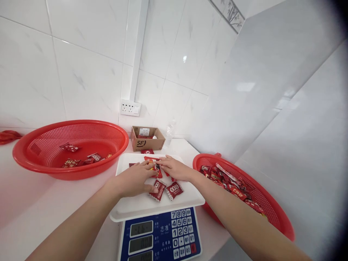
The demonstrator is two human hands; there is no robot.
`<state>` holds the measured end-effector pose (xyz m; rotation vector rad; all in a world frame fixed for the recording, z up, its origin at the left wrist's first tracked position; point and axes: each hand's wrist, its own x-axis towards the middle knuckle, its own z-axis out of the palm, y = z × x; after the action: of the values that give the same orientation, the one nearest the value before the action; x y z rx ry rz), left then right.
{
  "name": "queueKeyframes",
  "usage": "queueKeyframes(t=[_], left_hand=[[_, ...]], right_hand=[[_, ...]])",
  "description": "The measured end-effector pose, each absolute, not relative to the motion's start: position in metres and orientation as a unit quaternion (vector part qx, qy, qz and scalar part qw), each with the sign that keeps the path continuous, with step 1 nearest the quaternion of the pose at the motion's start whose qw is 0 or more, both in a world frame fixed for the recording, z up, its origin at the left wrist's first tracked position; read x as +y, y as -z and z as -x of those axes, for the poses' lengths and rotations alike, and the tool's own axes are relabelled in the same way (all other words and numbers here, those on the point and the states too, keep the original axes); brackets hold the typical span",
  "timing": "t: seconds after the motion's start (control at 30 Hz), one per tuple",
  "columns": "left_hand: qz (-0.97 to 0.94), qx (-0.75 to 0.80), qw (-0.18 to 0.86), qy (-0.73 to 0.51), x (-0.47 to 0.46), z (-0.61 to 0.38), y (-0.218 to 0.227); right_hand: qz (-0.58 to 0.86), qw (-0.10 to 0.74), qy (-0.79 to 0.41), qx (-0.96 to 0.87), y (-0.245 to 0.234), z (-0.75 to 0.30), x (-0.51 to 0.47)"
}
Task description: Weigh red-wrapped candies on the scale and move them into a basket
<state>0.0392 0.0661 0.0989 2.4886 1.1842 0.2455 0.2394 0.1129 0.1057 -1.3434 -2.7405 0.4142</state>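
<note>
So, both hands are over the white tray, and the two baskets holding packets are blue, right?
Not blue: the head view shows the left basket and right basket are red. The left hand and right hand are over the white tray.

Bright light glares off the tiled wall (174, 54), right corners dark.
</note>
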Motion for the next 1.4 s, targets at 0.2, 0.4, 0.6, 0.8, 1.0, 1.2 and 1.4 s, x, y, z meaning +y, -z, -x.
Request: queueKeyframes(t=[0.2, 0.4, 0.6, 0.8, 1.0, 1.2, 1.4], left_hand=[[-0.885, 0.419, 0.188, -0.078, 0.066, -0.037, -0.099], [-0.878, 0.434, 0.189, -0.065, 0.064, -0.037, -0.103], [-0.859, 0.478, 0.173, -0.062, 0.054, -0.029, -0.117], [-0.842, 0.514, 0.155, -0.058, 0.055, -0.017, -0.117], [-0.853, 0.501, 0.131, -0.064, 0.058, -0.025, -0.111], [-0.846, 0.513, 0.119, -0.078, 0.053, -0.025, -0.118], [-0.839, 0.519, 0.141, -0.085, 0.053, -0.024, -0.121]], right_hand=[[0.443, 0.042, -0.123, -0.887, -0.106, -0.242, 0.108], [0.456, 0.034, -0.133, -0.879, -0.103, -0.252, 0.101], [0.494, 0.054, -0.144, -0.856, -0.109, -0.276, 0.09], [0.509, 0.06, -0.149, -0.846, -0.108, -0.284, 0.081], [0.495, 0.088, -0.146, -0.852, -0.101, -0.271, 0.08], [0.494, 0.11, -0.148, -0.85, -0.102, -0.275, 0.082], [0.536, 0.135, -0.13, -0.823, -0.102, -0.278, 0.101]])
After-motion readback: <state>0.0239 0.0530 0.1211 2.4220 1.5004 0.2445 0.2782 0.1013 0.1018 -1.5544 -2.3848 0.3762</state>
